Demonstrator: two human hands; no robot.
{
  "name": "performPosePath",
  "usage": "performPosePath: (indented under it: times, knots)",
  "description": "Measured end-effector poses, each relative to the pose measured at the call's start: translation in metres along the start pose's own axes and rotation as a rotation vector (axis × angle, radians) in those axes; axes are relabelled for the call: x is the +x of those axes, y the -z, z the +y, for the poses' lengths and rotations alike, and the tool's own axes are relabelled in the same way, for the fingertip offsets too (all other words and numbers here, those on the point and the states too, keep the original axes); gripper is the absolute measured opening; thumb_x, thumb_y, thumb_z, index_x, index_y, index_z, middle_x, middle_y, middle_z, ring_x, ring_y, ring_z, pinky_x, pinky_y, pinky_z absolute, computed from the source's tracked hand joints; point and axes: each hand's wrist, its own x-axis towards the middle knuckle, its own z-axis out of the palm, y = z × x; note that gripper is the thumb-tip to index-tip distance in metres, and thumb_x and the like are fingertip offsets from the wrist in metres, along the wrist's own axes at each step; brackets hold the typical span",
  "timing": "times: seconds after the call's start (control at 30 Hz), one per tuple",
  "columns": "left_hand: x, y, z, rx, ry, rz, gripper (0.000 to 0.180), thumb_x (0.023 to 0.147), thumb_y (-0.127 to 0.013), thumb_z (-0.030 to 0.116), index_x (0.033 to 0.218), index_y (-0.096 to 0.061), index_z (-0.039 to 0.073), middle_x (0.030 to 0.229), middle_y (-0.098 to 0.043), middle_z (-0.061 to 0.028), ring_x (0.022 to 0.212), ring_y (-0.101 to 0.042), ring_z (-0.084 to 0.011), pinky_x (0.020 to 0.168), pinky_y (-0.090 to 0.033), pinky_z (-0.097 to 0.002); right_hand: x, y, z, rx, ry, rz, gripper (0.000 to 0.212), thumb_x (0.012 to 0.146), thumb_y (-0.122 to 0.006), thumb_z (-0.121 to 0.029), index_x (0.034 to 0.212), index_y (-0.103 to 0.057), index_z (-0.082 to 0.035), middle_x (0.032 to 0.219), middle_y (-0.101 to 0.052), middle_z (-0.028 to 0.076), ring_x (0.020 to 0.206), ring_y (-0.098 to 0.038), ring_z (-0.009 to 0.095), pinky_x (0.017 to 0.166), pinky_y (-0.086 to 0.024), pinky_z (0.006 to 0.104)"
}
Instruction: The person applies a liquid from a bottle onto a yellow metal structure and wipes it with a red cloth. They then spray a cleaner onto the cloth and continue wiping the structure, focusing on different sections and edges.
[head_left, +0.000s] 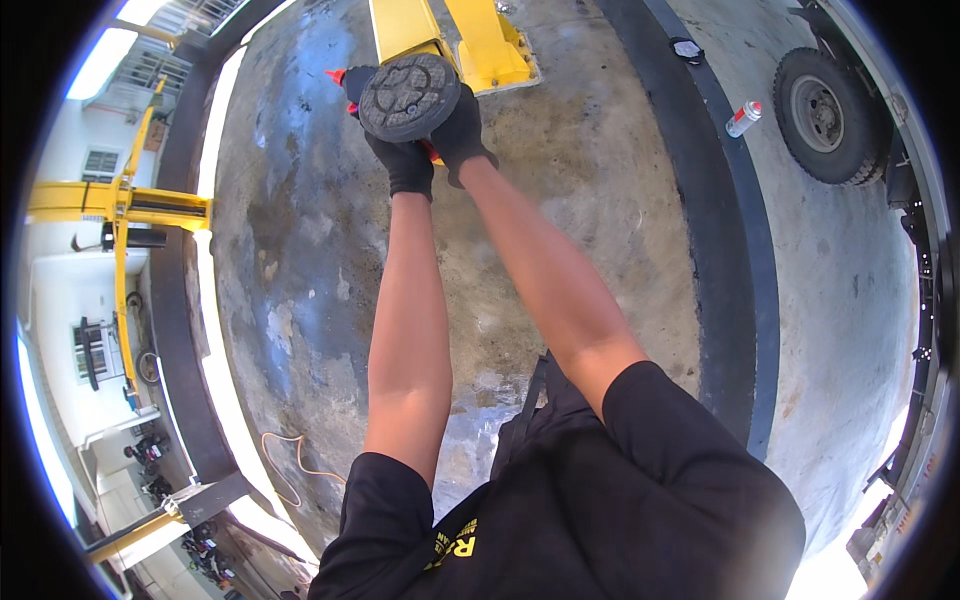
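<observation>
A round, dark rubber lift pad point(409, 97) with a grooved top sits at the end of a yellow lift arm point(404, 28). My left hand point(402, 166), in a black glove, grips the pad from its near left side and underneath. Against its right side closes my right hand point(462, 130), gloved in black too. The pad hides many of the fingers. Small red parts show left of the pad and just below it, between the hands; what they belong to I cannot make out.
A yellow post base point(495, 55) is bolted to the stained concrete floor. Right of a dark floor strip point(715, 250) stand a spray can point(744, 119) and a vehicle's wheel point(828, 117). Another yellow lift post point(120, 205) is at left. An orange hose point(300, 465) lies lower left.
</observation>
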Motion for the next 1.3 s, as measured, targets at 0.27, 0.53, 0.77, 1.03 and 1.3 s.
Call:
performPosePath:
  times: [0.27,0.53,0.77,1.03,1.3]
  knots:
    - [-0.196,0.107,0.04,0.055,0.025,-0.106,0.055,0.121,-0.049,0.036,0.167,-0.047,0.006,0.164,-0.059,-0.0146,0.144,-0.062,-0.029,0.122,-0.054,-0.0466,-0.206,0.088,-0.075,0.151,-0.073,-0.036,0.048,0.092,-0.087,-0.029,0.134,-0.076,-0.007,0.122,-0.082,0.017,0.116,-0.078,0.036,0.099,-0.061,0.0433]
    - [-0.445,0.118,0.129,-0.025,0.428,-0.019,0.06,0.121,-0.048,0.038,0.173,-0.038,0.01,0.175,-0.047,-0.0129,0.156,-0.049,-0.0326,0.131,-0.042,-0.0511,-0.401,0.201,-0.128,0.593,-0.286,0.014,0.042,0.094,-0.085,-0.02,0.13,-0.075,-0.002,0.12,-0.083,0.013,0.111,-0.078,0.024,0.099,-0.061,0.0381]
    - [-0.56,0.12,0.207,0.11,0.496,0.11,0.058,0.12,-0.051,0.039,0.17,-0.042,0.009,0.169,-0.051,-0.0126,0.152,-0.053,-0.0311,0.128,-0.046,-0.0495,-0.523,0.27,-0.176,0.558,-0.345,-0.014,0.036,0.099,-0.081,-0.014,0.131,-0.072,0.0,0.119,-0.081,0.009,0.108,-0.077,0.019,0.098,-0.061,0.0358]
    - [-0.596,0.162,0.217,0.264,0.688,-0.167,0.056,0.119,-0.056,0.035,0.166,-0.045,0.007,0.163,-0.055,-0.0118,0.147,-0.056,-0.0287,0.125,-0.047,-0.0472,-0.53,0.29,-0.198,0.261,-0.237,-0.166,0.022,0.104,-0.075,-0.015,0.12,-0.071,-0.001,0.11,-0.079,0.009,0.102,-0.075,0.018,0.09,-0.061,0.0364]
    - [-0.536,0.129,0.223,0.363,0.453,-0.116,0.054,0.118,-0.06,0.032,0.163,-0.048,0.005,0.158,-0.06,-0.011,0.143,-0.06,-0.0262,0.123,-0.049,-0.045,-0.484,0.307,-0.214,0.495,-0.551,-0.192,0.019,0.107,-0.074,-0.013,0.122,-0.071,-0.003,0.104,-0.074,0.008,0.095,-0.072,0.016,0.087,-0.06,0.0366]
